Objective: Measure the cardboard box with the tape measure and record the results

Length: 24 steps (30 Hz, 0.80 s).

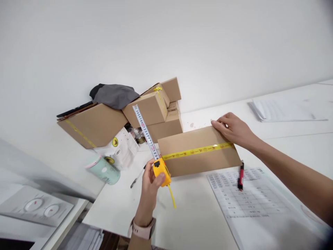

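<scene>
My left hand [151,182] is closed around a yellow tape measure [162,173]. Its blade [145,132] is pulled out and points up and away to the left, and a yellow strap hangs from the case. A flat-faced cardboard box [197,163] with a strip of yellow printed tape lies to the right of the tape measure. At the box's far right corner, my right hand [230,129] grips the edge between thumb and fingers. How deep the box is cannot be seen.
Stacked cardboard boxes [148,111] and a grey cloth [114,95] stand against the wall. A mint-green cup [106,170] is at the left, with a pen [137,177] nearby. A red marker [241,177] rests on a printed sheet [249,205]. More papers [283,109] lie farther back.
</scene>
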Available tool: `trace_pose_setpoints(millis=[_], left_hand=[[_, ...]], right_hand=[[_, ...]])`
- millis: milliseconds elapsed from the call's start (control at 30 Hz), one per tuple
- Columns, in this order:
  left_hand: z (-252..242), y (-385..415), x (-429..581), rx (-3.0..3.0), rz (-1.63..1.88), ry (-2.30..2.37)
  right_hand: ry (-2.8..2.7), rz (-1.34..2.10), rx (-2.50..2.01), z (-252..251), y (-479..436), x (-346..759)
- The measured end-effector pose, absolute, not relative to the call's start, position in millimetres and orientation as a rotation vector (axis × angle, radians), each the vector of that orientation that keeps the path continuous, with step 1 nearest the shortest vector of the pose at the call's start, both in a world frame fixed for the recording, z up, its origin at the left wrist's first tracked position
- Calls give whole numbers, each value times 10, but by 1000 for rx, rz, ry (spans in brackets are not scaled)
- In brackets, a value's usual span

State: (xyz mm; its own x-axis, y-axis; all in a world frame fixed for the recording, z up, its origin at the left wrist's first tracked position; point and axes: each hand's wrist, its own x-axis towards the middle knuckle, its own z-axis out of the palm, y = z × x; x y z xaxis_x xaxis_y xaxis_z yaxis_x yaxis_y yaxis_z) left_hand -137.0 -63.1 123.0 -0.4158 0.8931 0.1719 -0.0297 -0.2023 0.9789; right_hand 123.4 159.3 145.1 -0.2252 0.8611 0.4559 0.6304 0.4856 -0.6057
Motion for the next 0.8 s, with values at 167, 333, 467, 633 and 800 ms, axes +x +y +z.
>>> trace_pose_setpoints(millis=[167, 333, 467, 633, 800], left_hand=[[1331, -443, -1371, 1148, 1675, 1393], [1220, -597, -984, 1220, 1557, 1355], [910, -730, -551, 1150, 1271, 1204], [632, -733, -227, 1033, 1175, 1179], [541, -696, -57, 986, 1152, 1195]], right_hand=[[-2164, 152, -1283, 1628, 1770, 872], [-2152, 232, -1406, 1722, 1859, 677], [-2101, 485, -1409, 1742, 1942, 689], [-2113, 541, -1432, 1779, 1967, 690], [-2201, 383, -1436, 1782, 1948, 660]])
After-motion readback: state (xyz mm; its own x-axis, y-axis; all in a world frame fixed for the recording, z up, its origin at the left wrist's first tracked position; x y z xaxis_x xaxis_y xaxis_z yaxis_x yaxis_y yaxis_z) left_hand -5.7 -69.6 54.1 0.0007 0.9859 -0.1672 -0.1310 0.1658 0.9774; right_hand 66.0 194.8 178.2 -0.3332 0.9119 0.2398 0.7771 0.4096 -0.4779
